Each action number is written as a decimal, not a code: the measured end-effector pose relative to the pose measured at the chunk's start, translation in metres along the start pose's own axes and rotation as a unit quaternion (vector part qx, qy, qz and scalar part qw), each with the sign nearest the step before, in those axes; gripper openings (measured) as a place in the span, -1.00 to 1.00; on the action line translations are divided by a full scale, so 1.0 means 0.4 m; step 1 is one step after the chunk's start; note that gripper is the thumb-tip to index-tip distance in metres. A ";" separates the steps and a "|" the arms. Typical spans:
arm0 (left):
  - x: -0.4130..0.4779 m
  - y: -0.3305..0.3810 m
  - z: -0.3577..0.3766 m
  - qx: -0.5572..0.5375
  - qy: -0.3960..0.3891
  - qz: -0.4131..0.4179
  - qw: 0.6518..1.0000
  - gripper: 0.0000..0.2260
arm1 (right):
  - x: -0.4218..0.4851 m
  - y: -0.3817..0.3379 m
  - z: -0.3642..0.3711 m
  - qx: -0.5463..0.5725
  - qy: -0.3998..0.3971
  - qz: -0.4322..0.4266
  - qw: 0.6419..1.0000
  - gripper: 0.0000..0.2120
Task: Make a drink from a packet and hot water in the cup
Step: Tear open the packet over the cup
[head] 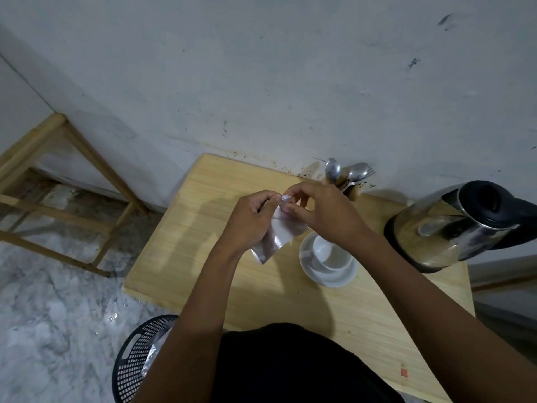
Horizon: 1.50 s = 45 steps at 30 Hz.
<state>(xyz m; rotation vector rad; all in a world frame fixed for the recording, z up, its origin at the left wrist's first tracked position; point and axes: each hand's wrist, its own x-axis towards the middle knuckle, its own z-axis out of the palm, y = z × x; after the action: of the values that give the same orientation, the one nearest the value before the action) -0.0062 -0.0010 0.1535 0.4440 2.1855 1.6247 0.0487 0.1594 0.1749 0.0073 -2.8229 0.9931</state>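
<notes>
Both hands meet above the table, at the centre of the view. Left hand is closed on the packet, pinching its top edge between thumb and fingers. Right hand is closed on the same top edge from the 3 o'clock side, fingertips touching the corner. Packet is translucent silver, hangs tilted below the hands, and its lower corner points toward 7 o'clock, clear of the table. Cup is white and stands on a white saucer just beside the packet at 4 o'clock, partly covered by the right wrist; whether the cup holds anything cannot be told. Kettle, steel with a black lid and handle, stands on its base at 3 o'clock, near the cup but apart from it. Spoons stand upright in a holder at 12 o'clock, against the wall. Basket, black and perforated, sits on the floor at 7 o'clock.
</notes>
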 end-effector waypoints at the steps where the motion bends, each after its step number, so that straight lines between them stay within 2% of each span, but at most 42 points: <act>1: -0.001 0.002 0.000 0.008 -0.002 0.010 1.000 -0.81 | 0.003 0.002 -0.006 0.010 -0.022 0.022 0.999 -0.88; 4: 0.000 0.008 0.004 0.016 0.003 0.029 0.999 -0.83 | 0.003 0.017 -0.004 -0.012 -0.003 0.011 1.000 -0.86; 9: 0.010 0.010 0.011 0.010 0.016 0.025 1.000 -0.83 | -0.007 0.017 0.030 -0.110 0.092 -0.110 0.984 -0.84; 12: 0.010 0.012 0.005 -0.004 0.011 -0.001 1.000 -0.82 | -0.012 0.019 0.042 -0.130 0.118 -0.142 0.974 -0.81; 15: 0.011 0.019 -0.006 0.006 -0.005 -0.012 1.000 -0.82 | -0.017 0.016 0.040 -0.067 0.112 -0.093 0.987 -0.90; 19: 0.014 0.017 -0.015 0.049 -0.027 -0.006 0.998 -0.81 | -0.012 0.013 0.029 0.038 0.089 -0.014 0.995 -0.93; 21: 0.015 0.017 -0.012 0.051 -0.021 0.001 0.998 -0.81 | -0.010 0.016 0.029 0.051 0.089 -0.014 0.995 -0.93; 25: 0.014 0.017 -0.008 0.012 -0.009 -0.019 1.000 -0.81 | -0.016 0.021 0.054 0.003 0.127 -0.116 0.985 -0.88; 29: 0.008 0.016 -0.006 -0.030 -0.035 -0.068 0.997 -0.80 | -0.030 0.035 0.067 -0.071 0.159 -0.191 0.966 -0.89; 38: 0.003 0.028 0.006 -0.086 -0.071 -0.086 0.990 -0.75 | -0.043 0.047 0.048 -0.085 0.220 -0.258 0.937 -0.83; 41: 0.001 0.033 0.010 -0.086 -0.071 -0.083 0.990 -0.77 | -0.043 0.066 0.042 -0.074 0.193 -0.237 0.949 -0.89; 45: 0.005 0.033 -0.001 -0.049 -0.086 -0.080 0.992 -0.78 | -0.040 0.062 0.033 0.052 0.124 -0.100 0.986 -0.96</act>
<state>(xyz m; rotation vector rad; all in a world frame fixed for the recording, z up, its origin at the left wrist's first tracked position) -0.0078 0.0034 0.1659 0.3577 1.9535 1.5397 0.0612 0.1698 0.1470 0.1635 -2.4865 1.0162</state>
